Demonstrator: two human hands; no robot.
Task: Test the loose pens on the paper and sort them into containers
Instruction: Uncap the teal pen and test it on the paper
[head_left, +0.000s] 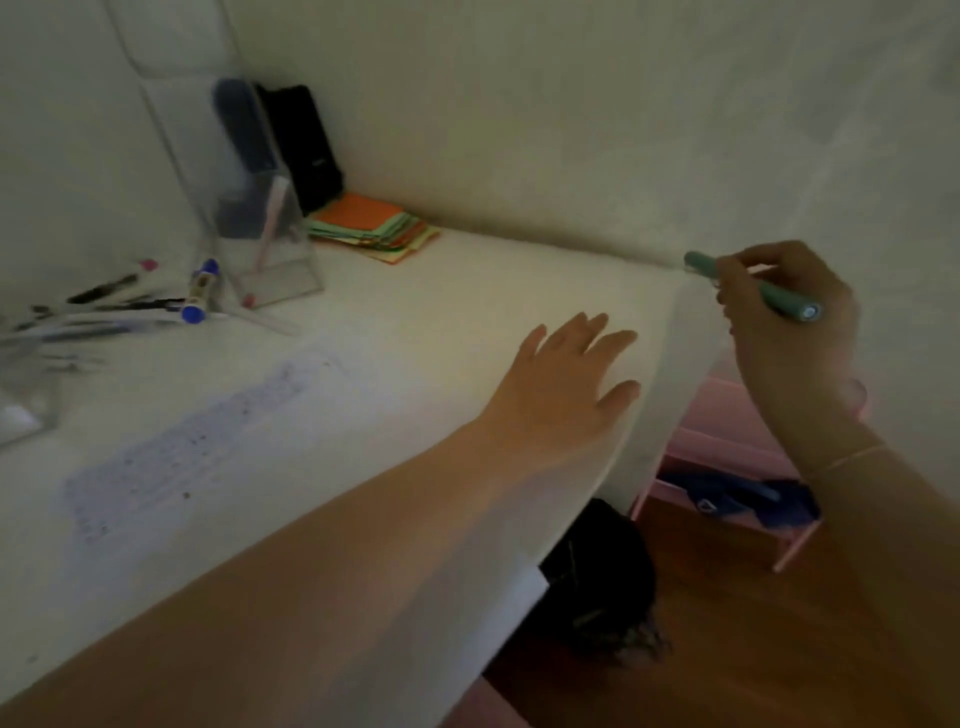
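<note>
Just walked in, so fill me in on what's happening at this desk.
A person is sorting pens. The right hand grips a teal green pen past the white desk's right edge. The left hand rests open on the desk. Loose pens lie beside a clear plastic container; the scribbled white paper sits nearer.

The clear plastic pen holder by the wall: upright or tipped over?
Upright: the clear plastic pen holder stands on its base, pens inside leaning.

A matt white desk (415, 322) carries a clear, glossy plastic container (260, 208) and a stack of matt coloured paper squares (374, 228). The teal pen (753, 286) looks like smooth plastic. Below, the floor (727, 649) is polished reddish wood.
</note>
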